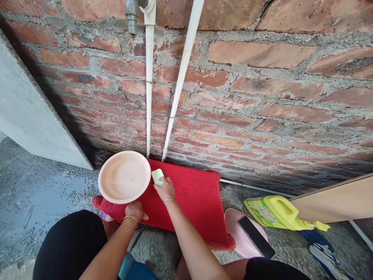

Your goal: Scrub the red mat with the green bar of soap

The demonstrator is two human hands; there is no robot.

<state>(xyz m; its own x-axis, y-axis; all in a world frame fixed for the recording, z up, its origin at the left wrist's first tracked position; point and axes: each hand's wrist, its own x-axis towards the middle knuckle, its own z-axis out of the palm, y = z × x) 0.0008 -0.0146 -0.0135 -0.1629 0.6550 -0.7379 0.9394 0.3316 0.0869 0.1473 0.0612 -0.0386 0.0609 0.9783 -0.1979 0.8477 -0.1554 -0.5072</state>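
A thick red mat (192, 194) lies spread out below the brick wall, and a pale pink basin (125, 179) rests on its left part. In my right hand (166, 189) is a small pale green and white block (157, 176), soap bar or brush I cannot tell, held low over the mat beside the basin's right rim. My left hand (135, 211) is curled at the near edge of the mat, just below the basin; its thumb points right. Some of its fingers are hidden, and it seems to grip the mat's edge.
White pipes (149, 93) and a metal tap (132, 17) run down the brick wall. At right are a pink stool (233, 221) carrying a black phone (255, 237), a yellow jug (274, 210) and blue-white slippers (326, 254). A grey slab (37, 101) leans at left above wet floor.
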